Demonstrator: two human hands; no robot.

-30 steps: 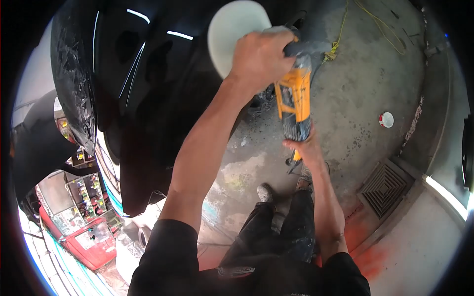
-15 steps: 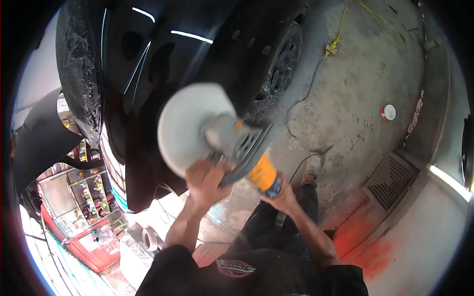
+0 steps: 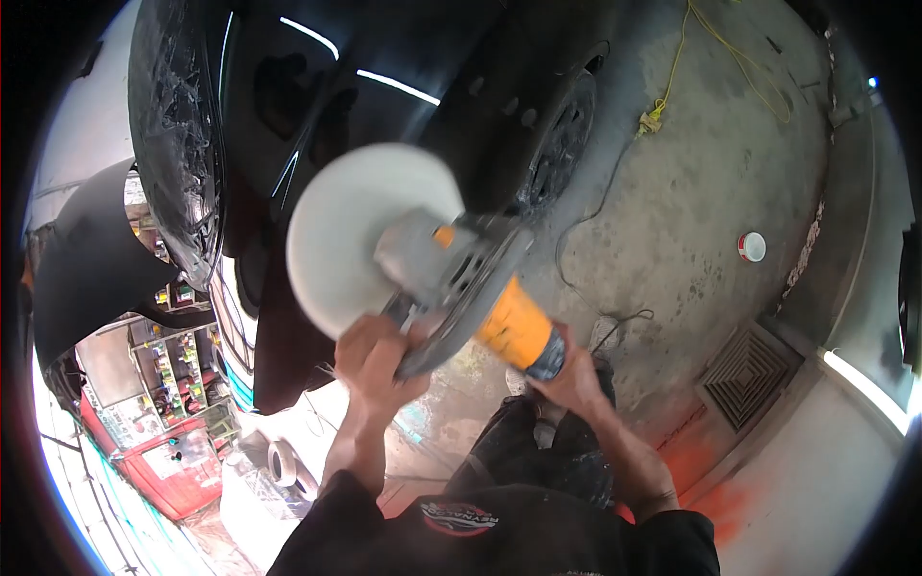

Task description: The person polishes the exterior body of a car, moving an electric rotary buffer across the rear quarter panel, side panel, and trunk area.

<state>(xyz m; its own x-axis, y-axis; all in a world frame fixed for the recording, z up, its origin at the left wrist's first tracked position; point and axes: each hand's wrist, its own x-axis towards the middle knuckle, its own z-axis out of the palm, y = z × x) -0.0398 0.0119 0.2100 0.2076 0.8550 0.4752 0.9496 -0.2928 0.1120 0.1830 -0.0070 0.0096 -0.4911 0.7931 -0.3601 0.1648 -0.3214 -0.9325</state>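
Both my hands hold a yellow and grey car polisher (image 3: 514, 324) with a broad white pad (image 3: 331, 235). My left hand (image 3: 375, 363) is closed around the dark handle near the polisher's head. At the dark rear end of the yellow body, my right hand (image 3: 573, 379) is wrapped round the grip. The pad lies over a glossy black car panel (image 3: 384, 48), its surface smeared by motion. Whether its underside touches the panel is hidden.
A dark cord runs over the concrete floor (image 3: 691, 192) to a yellow plug connection (image 3: 650, 121). The car's wheel (image 3: 567, 134) is beyond the polisher. A small white tub (image 3: 752, 247) and a floor grate (image 3: 749, 374) lie rightward; shelves and a tape roll (image 3: 283, 464) stand left.
The polisher and both hands have moved slightly nearer and the pad a little left. My view has shifted, and the foot by the cord is now mostly hidden behind my right hand.
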